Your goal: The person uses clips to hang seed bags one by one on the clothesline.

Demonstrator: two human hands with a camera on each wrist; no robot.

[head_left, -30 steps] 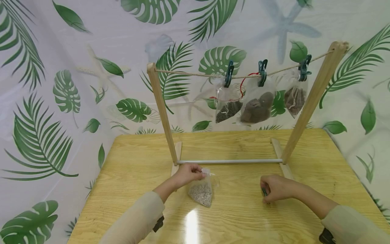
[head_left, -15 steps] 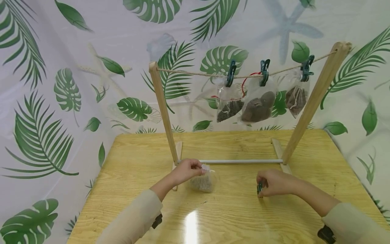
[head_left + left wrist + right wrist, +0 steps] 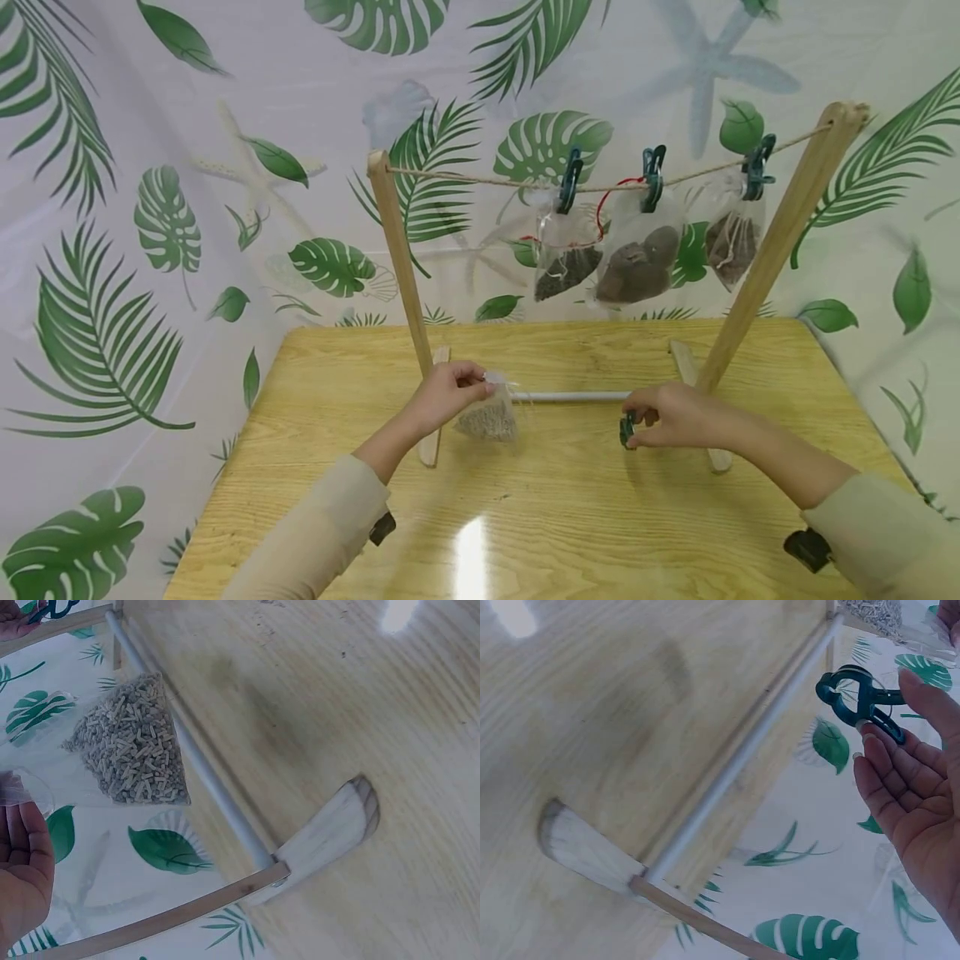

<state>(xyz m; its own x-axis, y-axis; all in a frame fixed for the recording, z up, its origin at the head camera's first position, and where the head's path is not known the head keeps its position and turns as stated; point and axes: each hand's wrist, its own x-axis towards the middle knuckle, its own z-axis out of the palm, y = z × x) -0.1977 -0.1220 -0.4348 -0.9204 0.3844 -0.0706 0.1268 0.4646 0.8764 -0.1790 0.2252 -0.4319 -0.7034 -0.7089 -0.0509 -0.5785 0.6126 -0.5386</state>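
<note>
My left hand (image 3: 448,392) pinches the top of a clear plastic bag (image 3: 489,419) of small grey pellets, held up off the table near the stand's left post. In the left wrist view the pellets (image 3: 135,742) fill the bag's lower corner. My right hand (image 3: 675,417) holds a dark green plastic clip (image 3: 627,429) between thumb and fingers, in front of the white crossbar. The right wrist view shows that clip (image 3: 859,697) with its rounded jaws pointing away from the palm. Both hands are apart from the twine (image 3: 465,177).
A wooden stand with a left post (image 3: 401,258) and a right post (image 3: 780,242) carries the twine. Green clips hold three bags on it: one of dark grains (image 3: 567,271), one of brown lumps (image 3: 637,262), one of brown pieces (image 3: 731,242). The table (image 3: 337,500) lies beneath.
Both hands have risen and moved forward from the table. The pellet bag has come up with the left hand, and the clip has moved up and slightly left with the right.
</note>
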